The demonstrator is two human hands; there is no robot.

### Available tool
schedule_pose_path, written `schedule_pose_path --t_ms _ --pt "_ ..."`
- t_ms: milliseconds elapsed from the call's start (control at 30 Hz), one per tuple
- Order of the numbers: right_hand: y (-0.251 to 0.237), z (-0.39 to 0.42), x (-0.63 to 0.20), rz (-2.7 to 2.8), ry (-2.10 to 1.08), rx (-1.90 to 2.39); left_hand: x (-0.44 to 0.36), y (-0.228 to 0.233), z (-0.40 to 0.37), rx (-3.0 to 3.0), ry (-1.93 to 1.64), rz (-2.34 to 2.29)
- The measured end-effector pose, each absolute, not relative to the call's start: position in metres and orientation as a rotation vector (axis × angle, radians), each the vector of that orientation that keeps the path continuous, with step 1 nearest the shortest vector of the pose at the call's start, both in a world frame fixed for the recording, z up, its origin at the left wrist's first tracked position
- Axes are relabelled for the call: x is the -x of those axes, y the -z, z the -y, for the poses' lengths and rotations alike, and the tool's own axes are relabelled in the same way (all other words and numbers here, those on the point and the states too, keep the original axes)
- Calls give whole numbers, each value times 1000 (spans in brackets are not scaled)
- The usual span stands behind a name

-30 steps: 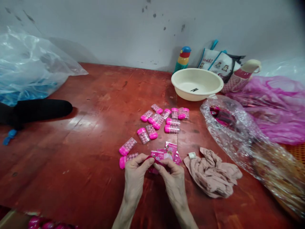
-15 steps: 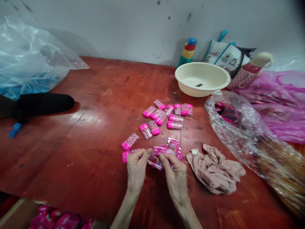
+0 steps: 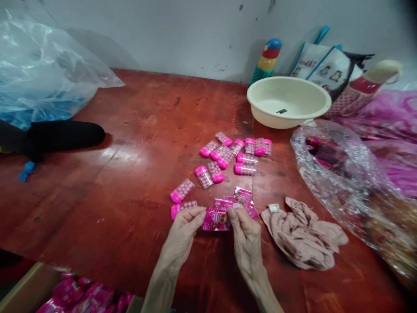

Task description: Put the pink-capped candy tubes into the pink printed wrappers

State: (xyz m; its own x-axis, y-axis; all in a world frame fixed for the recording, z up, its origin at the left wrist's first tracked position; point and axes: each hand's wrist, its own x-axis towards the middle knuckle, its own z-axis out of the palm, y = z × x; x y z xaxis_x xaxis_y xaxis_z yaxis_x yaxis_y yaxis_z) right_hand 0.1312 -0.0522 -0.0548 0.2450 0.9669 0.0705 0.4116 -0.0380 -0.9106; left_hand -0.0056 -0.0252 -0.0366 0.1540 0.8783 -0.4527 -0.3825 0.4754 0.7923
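Note:
A small pink printed label (image 3: 215,220) is stretched flat between my two hands. My left hand (image 3: 181,229) pinches its left end, and my right hand (image 3: 246,232) pinches the right end. Several similar pink labels (image 3: 243,198) lie in a loose pile just behind it. Beside my left fingers sits a clear candy container (image 3: 177,209) with a pink cap and pink balls inside, partly covered by the hand. Another such container (image 3: 182,191) rests just beyond. Several more candy containers (image 3: 224,156) lie scattered farther back on the red table (image 3: 130,195).
Right of my hands lies a crumpled pinkish cloth (image 3: 308,237). A cream basin (image 3: 288,104) stands at the back, near a colourful bottle (image 3: 267,61). Clear plastic wrapping (image 3: 329,174) covers the right side. At left are a black-sleeved arm (image 3: 65,135) and a plastic bag (image 3: 42,74); below, a box (image 3: 26,289) of pink packs.
The label between my hands is now spread out flat with its print showing, and my hands are slightly farther apart. The whole view has shifted slightly.

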Motion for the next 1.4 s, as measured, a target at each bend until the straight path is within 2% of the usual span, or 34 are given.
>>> schedule_pose_path --t_ms 333,667,800,933,1200,1300,1400 --pt "51 49 -137 1490 -753 1537 12 28 17 -956 -941 -1247" --pt "48 48 -113 1544 -701 1598 27 43 37 -691 -970 -1183" --pt "40 47 -107 1657 -777 1548 38 46 41 -645 -952 -1201" --pt "34 40 -95 1764 -864 1447 55 46 46 -561 -1100 -1237" --pt "55 18 -64 2042 -530 1578 86 41 52 -453 -1323 -1323" --pt "55 23 -69 1884 -690 1601 90 40 52 -493 -1374 -1345" --pt "47 29 -85 1502 -1055 1622 91 40 51 -543 -1404 -1367"
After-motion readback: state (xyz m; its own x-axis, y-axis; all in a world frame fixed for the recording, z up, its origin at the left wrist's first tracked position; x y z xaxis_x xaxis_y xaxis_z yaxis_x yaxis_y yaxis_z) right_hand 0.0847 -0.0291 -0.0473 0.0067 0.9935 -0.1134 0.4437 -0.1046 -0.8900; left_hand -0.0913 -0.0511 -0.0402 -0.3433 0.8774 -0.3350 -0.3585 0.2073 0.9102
